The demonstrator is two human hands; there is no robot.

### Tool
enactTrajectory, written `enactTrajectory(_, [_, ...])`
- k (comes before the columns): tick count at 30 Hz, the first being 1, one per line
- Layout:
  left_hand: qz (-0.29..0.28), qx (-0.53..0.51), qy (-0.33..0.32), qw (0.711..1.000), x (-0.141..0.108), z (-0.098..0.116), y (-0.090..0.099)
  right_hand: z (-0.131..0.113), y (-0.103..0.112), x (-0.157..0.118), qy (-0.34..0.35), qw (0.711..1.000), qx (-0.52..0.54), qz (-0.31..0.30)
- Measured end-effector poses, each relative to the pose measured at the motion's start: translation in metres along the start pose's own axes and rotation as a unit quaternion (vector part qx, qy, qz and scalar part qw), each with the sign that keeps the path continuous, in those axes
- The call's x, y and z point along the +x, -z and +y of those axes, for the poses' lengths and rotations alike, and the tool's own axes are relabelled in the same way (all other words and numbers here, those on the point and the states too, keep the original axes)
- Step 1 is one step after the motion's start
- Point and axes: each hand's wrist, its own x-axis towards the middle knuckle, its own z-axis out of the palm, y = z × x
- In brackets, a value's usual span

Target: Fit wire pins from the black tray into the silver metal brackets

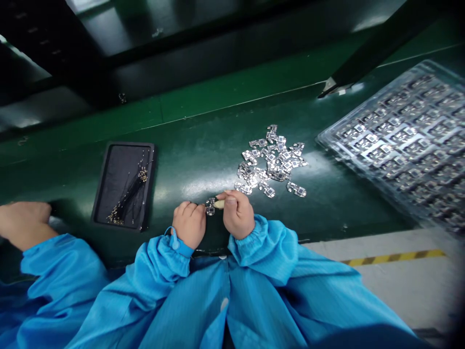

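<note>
Between the fingertips of both hands, a small stamped metal part (209,206) sits just above the bench, its silver surface catching the light. The fingers of the left hand (189,224) are curled together against its left side. The thumb and fingers of the right hand (238,214) are closed on a pale tip (219,204) that touches the part's right side. What the pale tip is cannot be determined from this view, and the fingers hide the exact contact points.

The metal part should be treated as light, thin and stiff, yet liable to bend at its narrow sections. Take hold of it by its outer edges with a gentle pinch, as its smooth surface may slip.

Just beyond the hands lies a loose pile of similar metal parts (271,162) on the green workbench (189,165). Farther right, a clear plastic blister tray (392,140) holds many more in rows. To the left, a black tray (123,144) holds fine dark wires with gold-coloured ends (132,194). A co-worker's hand (24,224) rests at the far left. Both of the person's forearms wear a blue smock (170,271).
</note>
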Motion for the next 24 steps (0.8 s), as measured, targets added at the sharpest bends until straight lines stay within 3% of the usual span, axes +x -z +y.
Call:
enactTrajectory(11, [-0.007, -0.006, 0.003, 1.000, 0.000, 0.000, 0.001, 0.001, 0.000, 0.000, -0.010, 1.000, -0.010, 0.010])
enactTrajectory(19, [-0.016, -0.004, 0.016, 1.000, 0.000, 0.001, 0.000, -0.001, 0.002, 0.002, 0.034, 0.999, -0.033, -0.005])
enactTrajectory(21, [-0.017, -0.007, 0.018, 1.000, 0.000, 0.001, 0.000, -0.006, 0.004, 0.007, 0.058, 0.996, -0.062, -0.038])
enactTrajectory(24, [-0.021, -0.016, 0.015, 1.000, -0.001, -0.002, 0.000, -0.016, 0.002, 0.014, 0.106, 0.976, -0.119, -0.151])
